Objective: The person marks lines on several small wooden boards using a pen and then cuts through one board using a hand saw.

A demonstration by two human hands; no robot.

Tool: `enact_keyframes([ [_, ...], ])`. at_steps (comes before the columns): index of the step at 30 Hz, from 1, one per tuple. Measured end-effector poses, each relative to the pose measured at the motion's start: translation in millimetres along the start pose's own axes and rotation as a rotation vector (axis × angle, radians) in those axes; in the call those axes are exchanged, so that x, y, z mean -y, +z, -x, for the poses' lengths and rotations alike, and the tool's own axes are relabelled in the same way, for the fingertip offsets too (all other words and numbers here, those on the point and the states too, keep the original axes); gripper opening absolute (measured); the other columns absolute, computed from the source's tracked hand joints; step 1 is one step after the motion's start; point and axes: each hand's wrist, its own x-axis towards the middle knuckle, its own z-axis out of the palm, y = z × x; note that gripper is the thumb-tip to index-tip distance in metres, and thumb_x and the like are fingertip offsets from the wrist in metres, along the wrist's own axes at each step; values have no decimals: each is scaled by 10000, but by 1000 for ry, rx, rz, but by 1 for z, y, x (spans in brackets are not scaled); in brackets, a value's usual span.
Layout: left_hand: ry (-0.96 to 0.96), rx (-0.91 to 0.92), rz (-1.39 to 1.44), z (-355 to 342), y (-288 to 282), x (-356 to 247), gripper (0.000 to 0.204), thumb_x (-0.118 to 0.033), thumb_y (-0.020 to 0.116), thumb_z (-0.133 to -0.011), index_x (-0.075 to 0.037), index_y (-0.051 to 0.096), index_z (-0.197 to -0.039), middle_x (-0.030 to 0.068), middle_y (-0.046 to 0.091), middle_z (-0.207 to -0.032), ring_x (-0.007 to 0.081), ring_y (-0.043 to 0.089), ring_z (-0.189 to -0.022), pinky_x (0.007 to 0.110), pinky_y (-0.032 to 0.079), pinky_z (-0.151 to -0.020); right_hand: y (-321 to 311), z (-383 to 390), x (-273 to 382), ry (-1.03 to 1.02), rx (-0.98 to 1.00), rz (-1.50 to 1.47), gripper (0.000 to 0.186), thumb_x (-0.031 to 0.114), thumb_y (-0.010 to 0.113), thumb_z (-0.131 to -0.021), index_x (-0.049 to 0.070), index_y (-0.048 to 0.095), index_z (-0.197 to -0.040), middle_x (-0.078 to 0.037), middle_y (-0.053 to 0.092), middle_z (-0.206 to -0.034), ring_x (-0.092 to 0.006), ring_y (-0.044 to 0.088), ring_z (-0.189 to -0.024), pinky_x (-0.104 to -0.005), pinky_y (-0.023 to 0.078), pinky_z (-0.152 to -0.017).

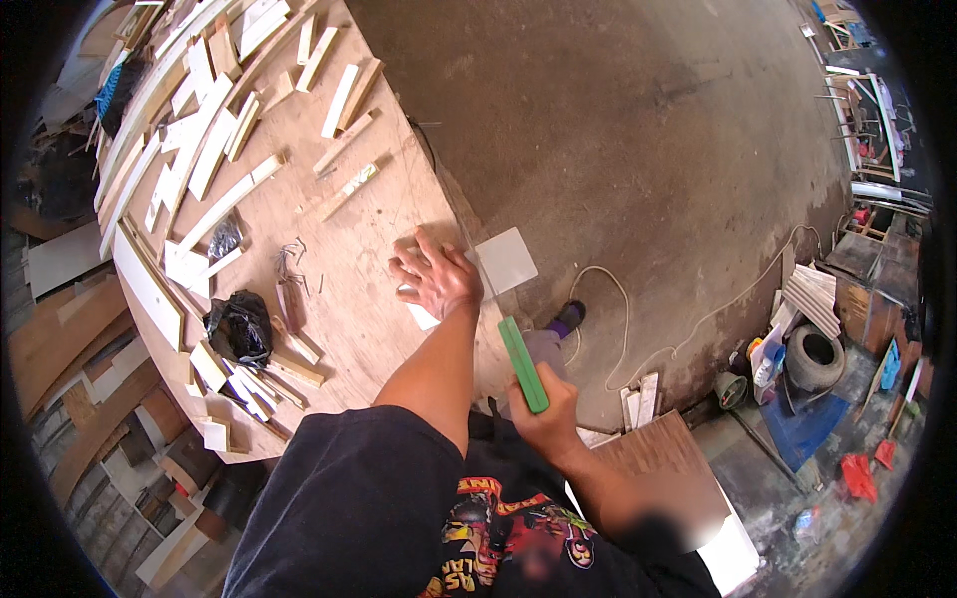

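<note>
Left hand (439, 277): fingers spread, pressing white square panel (506, 261) at desk (349, 249) edge.
Right hand (546, 404): clamped on green bar (523, 364).
Open room: bare concrete floor (638, 130) beyond edge.

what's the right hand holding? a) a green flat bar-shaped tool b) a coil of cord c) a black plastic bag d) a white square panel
a: the right hand grips a green flat bar-shaped tool by its lower end, while the left hand presses flat on a white square panel at the edge of the wooden worktable.
</note>
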Motion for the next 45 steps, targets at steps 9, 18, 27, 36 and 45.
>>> enact_keyframes([
  [9, 11, -39, 3, -1, 7, 4, 599, -376, 464, -1015, -231, 309, -1575, 186, 160, -1662, 454, 127, -1518, 716, 171, -1132, 5, -8, -5, -34, -20, 20, 121, 52, 693, -843, 18, 580, -815, -201, 594, -655, -397, 662, -640, -428, 494, -568],
  [18, 15, -72, -6, -1, 9, 3, 602, -368, 474, -1004, -240, 319, -1571, 195, 172, -1653, 458, 130, -1513, 714, 181, -1126, 9, -17, -4, -7, 6, 21, 143, 84, 699, -838, 13, 576, -856, -219, 601, -689, -454, 648, -703, -482, 507, -613],
  [27, 6, -25, 14, 1, 2, 0, 595, -369, 462, -1013, -241, 313, -1574, 200, 165, -1656, 463, 114, -1520, 722, 184, -1131, 11, -15, -9, -24, 19, 61, 179, 51, 716, -810, 13, 546, -850, -230, 596, -713, -466, 632, -714, -499, 489, -613],
  [36, 3, -36, -4, -3, 8, 2, 597, -380, 456, -1019, -256, 305, -1583, 196, 159, -1665, 462, 106, -1524, 732, 199, -1120, 14, -22, -12, -31, 2, 62, 198, 77, 717, -826, 18, 529, -832, -230, 585, -702, -474, 617, -690, -508, 476, -593],
  [45, 7, -26, -1, -4, 8, 2, 608, -372, 459, -1015, -251, 294, -1586, 186, 152, -1668, 460, 107, -1524, 726, 166, -1133, 15, -35, -4, -4, 25, 49, 169, 80, 702, -841, 12, 549, -822, -241, 608, -723, -473, 622, -681, -494, 488, -589],
])
